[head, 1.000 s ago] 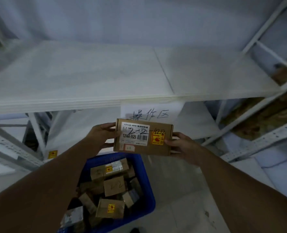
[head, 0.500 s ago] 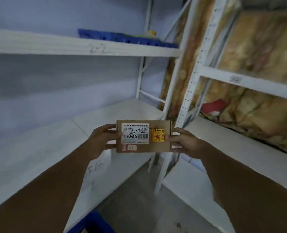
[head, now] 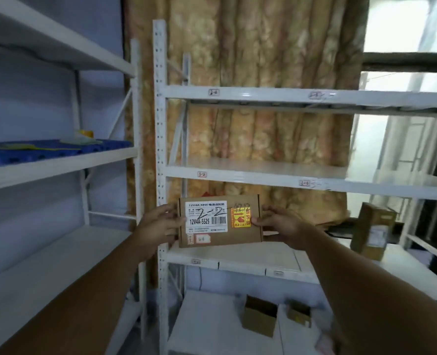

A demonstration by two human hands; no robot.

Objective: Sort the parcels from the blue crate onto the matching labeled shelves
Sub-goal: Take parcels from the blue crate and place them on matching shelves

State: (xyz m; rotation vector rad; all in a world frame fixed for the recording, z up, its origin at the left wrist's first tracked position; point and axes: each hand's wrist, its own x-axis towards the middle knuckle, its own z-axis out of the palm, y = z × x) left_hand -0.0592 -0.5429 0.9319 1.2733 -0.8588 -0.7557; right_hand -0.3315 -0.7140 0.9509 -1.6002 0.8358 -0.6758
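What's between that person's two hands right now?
In the head view, a flat cardboard parcel marked "2-2" spans the gap, gripped at its ends by the left hand and right hand.

Shelf labels (head: 214,92) too blurred to read.

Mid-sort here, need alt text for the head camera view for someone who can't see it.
Both hands, left hand and right hand, hold a flat cardboard parcel marked "2-2" by its short ends, facing white metal shelving with small labels on the shelf edges. A few cardboard boxes sit on lower shelves.
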